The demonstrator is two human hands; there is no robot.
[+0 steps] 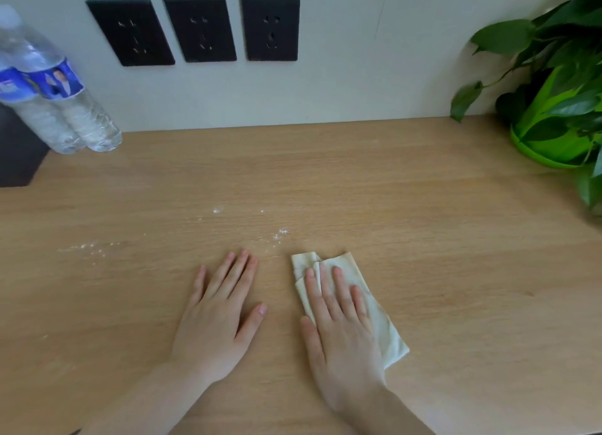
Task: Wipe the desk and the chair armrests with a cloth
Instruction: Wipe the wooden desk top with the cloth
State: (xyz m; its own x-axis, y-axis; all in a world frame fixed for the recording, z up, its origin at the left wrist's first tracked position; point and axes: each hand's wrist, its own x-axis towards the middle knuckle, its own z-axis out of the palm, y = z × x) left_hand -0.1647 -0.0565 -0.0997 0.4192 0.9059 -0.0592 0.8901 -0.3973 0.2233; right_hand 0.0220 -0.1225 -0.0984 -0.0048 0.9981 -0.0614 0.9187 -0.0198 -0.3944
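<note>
1. Bench [423, 206]: light wood-grain top, fills most of the view, backs onto a pale wall.
2. Plant [560, 60]: leafy, in a bright green pot [550, 141], far R corner of the bench.
3. Two clear water bottles [65, 108] side by side at far L, against the wall. Blue labels w/ a small picture of a person; print too blurred to read, no brand legible.
4. Three black wall sockets [198, 29] in a row above the bench; no writing visible on them.
5. Dark block [16, 154] at L edge, below the bottles; can't tell what it is.
6. Left hand [218, 320]: flat on bare bench, palm down, fingers spread, holding nothing.
7. Right hand [342, 333]: flat, palm down, fingers spread, pressing on the cloth; not gripping it.
8. Cloth [387, 330]: pale, folded, lies on the bench near front centre, under the R hand; top corners and R edge stick out past the fingers. Hands are apart, w/ a strip of bare wood between.
9. White crumbs/powder [280, 234]: scattered just beyond the fingertips; a fainter smear [91, 247] further L.
</note>
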